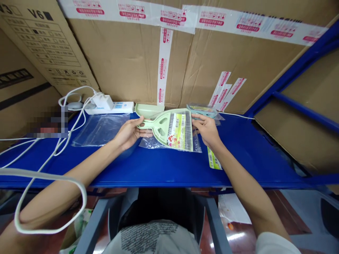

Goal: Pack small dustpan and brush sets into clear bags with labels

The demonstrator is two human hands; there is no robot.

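Observation:
A light green dustpan [160, 129] is held just above the blue table, handle to the left. Against it lies a small brush with grey bristles [171, 124] and a printed yellow-green label card [177, 132]. My left hand [132, 133] is closed around the handle end. At the wide edge, my right hand [206, 129] pinches the dustpan, its lower fingers partly hidden. Clear plastic film [150, 142] shows underneath. Behind sits another green dustpan [148, 110]. Beyond my right hand is a bluish dustpan in clear wrapping [203, 110]. A second label card [214, 159] lies below my right wrist.
A flat clear plastic bag [102, 128] lies on the blue table [159, 169] at left. Behind it stands a white power strip [123, 107] with a plugged adapter. White cables [57, 141] loop across the left side and over my left forearm. Cardboard [127, 60] walls the back.

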